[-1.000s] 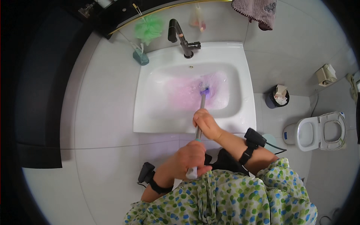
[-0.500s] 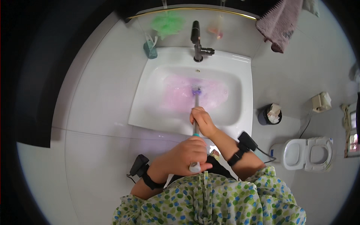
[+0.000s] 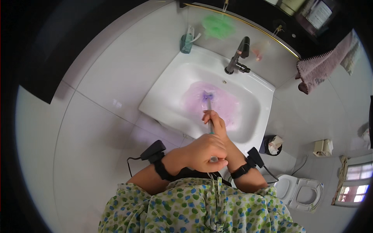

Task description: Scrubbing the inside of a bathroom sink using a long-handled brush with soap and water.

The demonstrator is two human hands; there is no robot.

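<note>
Both of my hands are on a long-handled brush with a grey shaft point(image 3: 210, 105) and a small purple head point(image 3: 208, 96). The head sits in pink-tinted water point(image 3: 223, 101) in the white washbasin point(image 3: 264, 108). My left hand point(image 3: 208, 153) is closed round the near end of the handle, mostly covering it. Farther up the shaft, close to the basin's front rim, my right hand point(image 3: 216, 122) is closed round it. Its fingers look bent about the shaft. A teal band on the handle partly shows between the two hands.
A dark tap point(image 3: 237, 58) stands at the basin's back, and a teal cup point(image 3: 186, 44) is on its far left corner. A green mesh puff point(image 3: 218, 26) and a mauve towel point(image 3: 316, 72) hang beyond. A waste bin point(image 3: 272, 145) and toilet point(image 3: 307, 194) are at right.
The view has turned, so the basin now appears tilted. Within the basin, the purple head has moved toward the left. Both hands keep hold of the handle.
</note>
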